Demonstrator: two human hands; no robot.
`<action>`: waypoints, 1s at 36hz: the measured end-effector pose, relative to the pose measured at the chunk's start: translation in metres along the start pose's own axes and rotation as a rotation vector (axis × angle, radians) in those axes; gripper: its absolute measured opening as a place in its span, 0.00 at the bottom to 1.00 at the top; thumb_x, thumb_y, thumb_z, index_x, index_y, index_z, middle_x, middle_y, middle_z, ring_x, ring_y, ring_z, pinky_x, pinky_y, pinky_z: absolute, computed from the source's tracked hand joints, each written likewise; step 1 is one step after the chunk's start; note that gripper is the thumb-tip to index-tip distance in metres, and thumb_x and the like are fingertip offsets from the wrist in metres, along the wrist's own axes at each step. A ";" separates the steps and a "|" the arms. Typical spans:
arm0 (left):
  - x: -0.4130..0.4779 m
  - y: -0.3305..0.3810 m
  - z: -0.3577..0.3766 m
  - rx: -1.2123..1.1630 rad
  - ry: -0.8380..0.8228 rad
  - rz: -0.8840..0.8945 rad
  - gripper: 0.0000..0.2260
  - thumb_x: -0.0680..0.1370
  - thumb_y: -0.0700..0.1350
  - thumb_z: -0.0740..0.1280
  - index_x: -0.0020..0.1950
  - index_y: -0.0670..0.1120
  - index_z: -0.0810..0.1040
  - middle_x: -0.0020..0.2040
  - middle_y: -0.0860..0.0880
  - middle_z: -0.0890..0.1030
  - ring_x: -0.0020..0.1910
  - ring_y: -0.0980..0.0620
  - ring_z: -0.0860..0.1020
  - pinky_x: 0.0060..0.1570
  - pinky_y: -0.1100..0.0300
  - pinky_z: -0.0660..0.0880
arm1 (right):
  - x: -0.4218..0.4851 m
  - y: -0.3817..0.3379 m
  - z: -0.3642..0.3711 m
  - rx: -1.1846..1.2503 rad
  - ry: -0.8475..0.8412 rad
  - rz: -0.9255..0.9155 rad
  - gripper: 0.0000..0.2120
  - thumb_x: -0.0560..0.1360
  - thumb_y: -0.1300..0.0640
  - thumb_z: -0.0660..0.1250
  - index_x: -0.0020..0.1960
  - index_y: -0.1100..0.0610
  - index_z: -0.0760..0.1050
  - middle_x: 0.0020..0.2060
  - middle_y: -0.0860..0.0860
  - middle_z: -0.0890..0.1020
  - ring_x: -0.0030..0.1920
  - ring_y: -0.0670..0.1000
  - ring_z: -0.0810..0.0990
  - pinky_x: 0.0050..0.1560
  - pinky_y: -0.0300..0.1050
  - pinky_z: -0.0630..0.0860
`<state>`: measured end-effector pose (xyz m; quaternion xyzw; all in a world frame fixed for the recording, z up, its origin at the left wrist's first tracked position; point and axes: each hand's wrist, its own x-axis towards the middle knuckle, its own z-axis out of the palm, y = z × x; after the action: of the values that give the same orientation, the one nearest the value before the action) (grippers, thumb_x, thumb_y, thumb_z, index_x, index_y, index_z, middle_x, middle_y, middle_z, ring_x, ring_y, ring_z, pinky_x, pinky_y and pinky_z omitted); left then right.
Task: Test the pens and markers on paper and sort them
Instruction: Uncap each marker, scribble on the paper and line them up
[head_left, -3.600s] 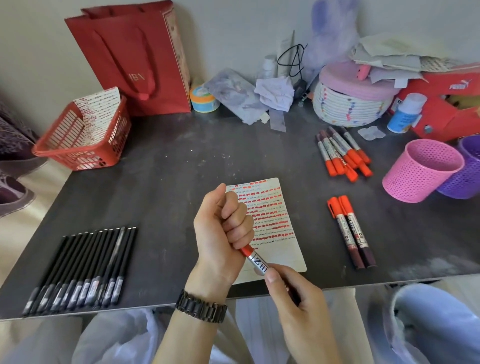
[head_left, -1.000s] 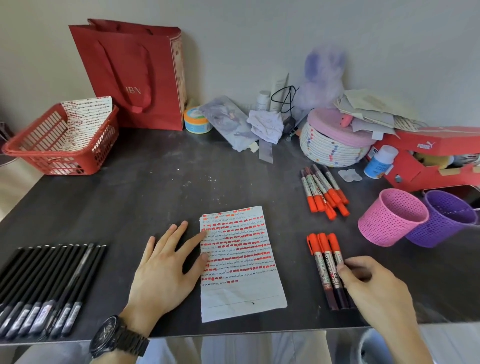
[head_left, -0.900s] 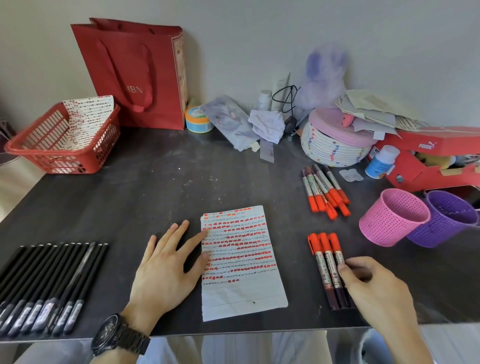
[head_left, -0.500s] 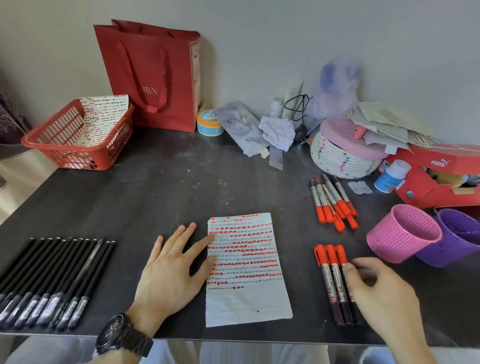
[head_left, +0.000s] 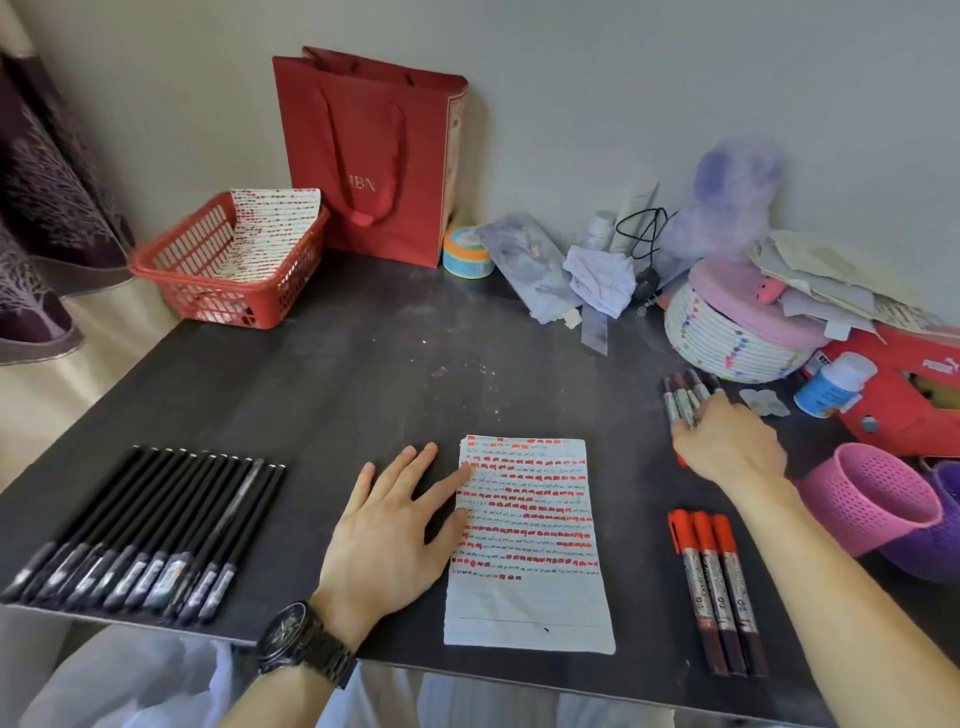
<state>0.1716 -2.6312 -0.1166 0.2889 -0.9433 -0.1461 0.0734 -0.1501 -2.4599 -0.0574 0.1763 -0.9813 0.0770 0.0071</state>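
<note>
Pick just one of the far markers (head_left: 680, 400) beneath the right hand (head_left: 732, 441) (grip impossible to tell), pinning the paper (head_left: 524, 545) edge to the desk (head_left: 363, 389) with the flat, spread left hand (head_left: 387, 540).

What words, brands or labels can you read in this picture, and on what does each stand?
"MBN" (first letter unsure): red paper bag.
Puma logo, no legible word: red box.
Too small or blurred: labels on the markers, handwriting on the paper, white bottle.

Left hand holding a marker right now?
No, the left hand lies flat on the table, fingertips touching the paper.
</note>
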 end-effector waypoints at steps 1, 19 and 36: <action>0.000 0.000 -0.001 0.000 -0.004 0.000 0.24 0.81 0.68 0.45 0.78 0.71 0.51 0.82 0.58 0.49 0.81 0.57 0.42 0.75 0.52 0.33 | 0.002 -0.001 0.001 -0.019 -0.008 0.001 0.21 0.77 0.45 0.64 0.61 0.60 0.73 0.60 0.62 0.79 0.59 0.67 0.78 0.55 0.57 0.75; -0.003 -0.002 0.000 -0.067 0.054 0.014 0.25 0.81 0.68 0.45 0.78 0.70 0.51 0.82 0.59 0.53 0.81 0.58 0.47 0.76 0.54 0.36 | -0.069 -0.009 -0.006 0.826 -0.005 -0.108 0.11 0.84 0.53 0.60 0.57 0.57 0.79 0.35 0.46 0.81 0.33 0.45 0.79 0.43 0.51 0.78; -0.060 0.085 -0.020 -0.572 0.064 0.060 0.28 0.81 0.66 0.43 0.45 0.51 0.77 0.41 0.54 0.81 0.42 0.53 0.78 0.43 0.50 0.75 | -0.262 -0.051 0.007 1.514 -0.308 -0.161 0.13 0.74 0.48 0.74 0.59 0.45 0.81 0.53 0.51 0.86 0.50 0.48 0.86 0.42 0.37 0.80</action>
<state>0.1808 -2.5351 -0.0742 0.2331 -0.8690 -0.3948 0.1858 0.1132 -2.4176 -0.0674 0.2124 -0.6355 0.7003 -0.2463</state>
